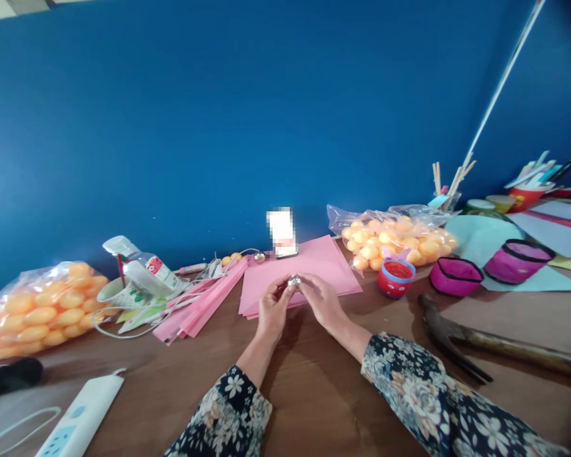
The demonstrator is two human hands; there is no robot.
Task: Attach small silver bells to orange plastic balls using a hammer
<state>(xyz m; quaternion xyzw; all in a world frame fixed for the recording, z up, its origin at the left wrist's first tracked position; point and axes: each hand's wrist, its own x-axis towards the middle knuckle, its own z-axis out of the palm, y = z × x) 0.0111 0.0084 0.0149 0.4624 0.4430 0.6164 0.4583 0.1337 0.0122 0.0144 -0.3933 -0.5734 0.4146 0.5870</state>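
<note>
A small shiny silver ball (pixel 294 280) is pinched between the fingertips of both my hands, just above the pink paper sheets (pixel 314 260). My left hand (pixel 273 308) grips it from the left with thumb and fingers together. From the right, my right hand (pixel 324 304) closes its fingertips on the same ball. Part of the ball is hidden by the fingers. A second silver ball (pixel 259 257) lies at the back edge of the sheets, close to a phone (pixel 283 235) that stands upright.
Bags of orange balls lie left (pixel 42 311) and right (pixel 385 238). Pink paper strips (pixel 204 298), a clear bottle (pixel 155 270) and a power strip (pixel 83 416) are leftward. A red cup (pixel 396 278), purple fabric holders (pixel 457 277) and a claw hammer (pixel 499 343) are rightward. The blue wall (pixel 285 114) stands behind.
</note>
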